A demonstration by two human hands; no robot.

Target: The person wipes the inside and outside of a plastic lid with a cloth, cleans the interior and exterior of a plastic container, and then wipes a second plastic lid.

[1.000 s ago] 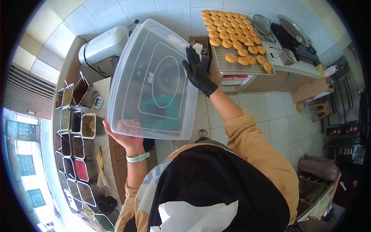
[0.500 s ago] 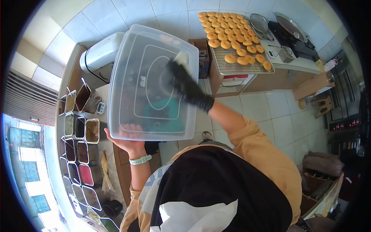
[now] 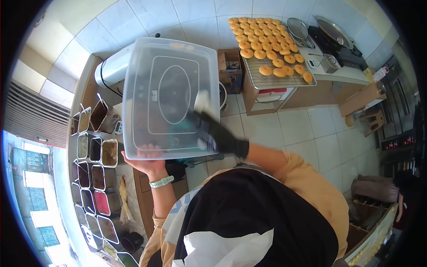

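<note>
A large translucent plastic lid (image 3: 171,95), with moulded oval and rectangular lines, is held up in front of me. My left hand (image 3: 149,162) is bare and supports its near left corner from below; the fingers show faintly through the plastic. Over the near right part of the lid is my right hand (image 3: 218,133), in a black glove and smeared by motion. A white cloth or tissue (image 3: 202,100) sticks out from the gloved fingers and lies against the lid's surface.
Ring doughnuts (image 3: 264,42) cover much of a wire rack (image 3: 284,82) on the far counter. Metal tins of toppings (image 3: 102,202) line the left counter. A cardboard box (image 3: 230,73) stands behind the lid. Pans (image 3: 333,31) and an oven (image 3: 393,129) are at the right.
My gloved right hand has swept toward me with the white cloth, down to the lid's near right side. The lid has turned slightly and shifted left, still on my left hand.
</note>
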